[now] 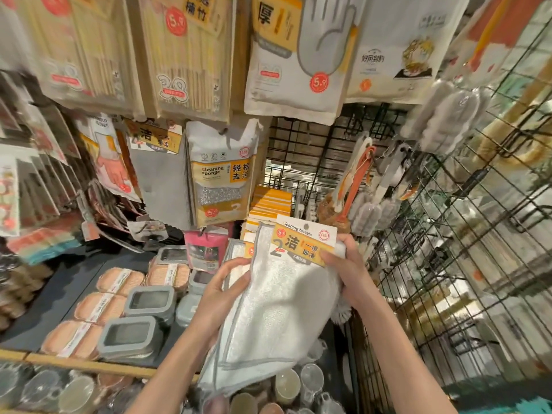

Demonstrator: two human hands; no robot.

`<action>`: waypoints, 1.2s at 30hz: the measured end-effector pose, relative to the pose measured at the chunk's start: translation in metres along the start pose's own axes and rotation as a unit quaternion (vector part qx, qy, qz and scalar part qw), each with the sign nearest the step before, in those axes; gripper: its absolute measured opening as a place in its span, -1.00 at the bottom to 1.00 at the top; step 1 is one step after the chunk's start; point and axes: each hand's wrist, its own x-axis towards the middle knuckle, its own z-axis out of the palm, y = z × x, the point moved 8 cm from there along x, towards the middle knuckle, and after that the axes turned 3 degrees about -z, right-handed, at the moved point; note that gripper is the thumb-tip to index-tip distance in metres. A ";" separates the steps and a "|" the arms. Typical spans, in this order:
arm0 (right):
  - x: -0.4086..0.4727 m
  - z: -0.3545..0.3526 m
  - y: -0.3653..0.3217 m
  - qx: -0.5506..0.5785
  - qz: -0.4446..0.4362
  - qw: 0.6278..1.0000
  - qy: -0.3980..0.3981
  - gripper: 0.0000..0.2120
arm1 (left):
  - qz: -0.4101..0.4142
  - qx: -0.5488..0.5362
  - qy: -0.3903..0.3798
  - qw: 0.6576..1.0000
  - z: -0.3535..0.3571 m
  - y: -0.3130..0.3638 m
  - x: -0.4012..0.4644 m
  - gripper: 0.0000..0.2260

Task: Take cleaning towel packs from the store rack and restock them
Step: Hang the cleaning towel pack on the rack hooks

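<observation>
A cleaning towel pack [277,309], white cloth with grey trim and a yellow header card reading "Cleaning towels", hangs between both hands in the lower middle of the head view. My left hand [222,297] grips its left edge, thumb on the front. My right hand [348,270] pinches the header card at the pack's upper right. A second towel pack [239,249] peeks out behind the first one. More packs with yellow cards [268,204] are stacked behind, below a bare stretch of black wire rack [301,162].
Cleaning sponge packs [221,174], glove packs [295,55] and chopstick packs [185,55] hang above. Orange sponges [98,306] and grey lidded boxes [128,339] lie on the dark shelf at left. Brushes [364,186] hang on the wire grid [448,234] at right. Cups [286,383] sit below.
</observation>
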 end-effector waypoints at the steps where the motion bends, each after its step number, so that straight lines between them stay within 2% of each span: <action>1: 0.005 0.002 -0.001 -0.004 0.000 1.000 0.003 -0.71 | 0.001 0.003 0.006 1.000 0.000 0.001 0.003 -0.82; 3: 0.013 0.003 -0.004 -0.013 -0.006 1.000 0.013 -0.77 | -0.001 0.007 0.017 1.000 0.002 0.000 0.008 -0.77; 7: 0.023 0.004 -0.010 -0.032 -0.038 0.998 0.029 -0.76 | -0.009 -0.016 0.026 1.000 0.006 0.001 0.014 -0.75; 13: 0.030 0.011 -0.041 -0.058 -0.152 0.986 0.042 -0.74 | 0.023 -0.035 0.045 0.998 -0.003 0.009 0.017 -0.80; 18: 0.035 0.011 -0.069 -0.063 -0.204 0.976 0.036 -0.76 | 0.038 -0.037 0.060 0.997 -0.011 0.015 0.021 -0.81; 25: 0.051 0.012 -0.106 -0.051 -0.214 0.972 0.078 -0.71 | 0.060 -0.054 0.068 0.994 -0.009 0.035 0.021 -0.81; 30: 0.058 0.016 -0.116 -0.014 -0.221 0.973 0.069 -0.79 | 0.069 -0.052 0.074 0.993 -0.011 0.044 0.021 -0.81; 36: 0.071 0.020 -0.131 -0.010 -0.239 0.968 0.077 -0.77 | 0.076 -0.050 0.089 0.992 -0.018 0.047 0.024 -0.81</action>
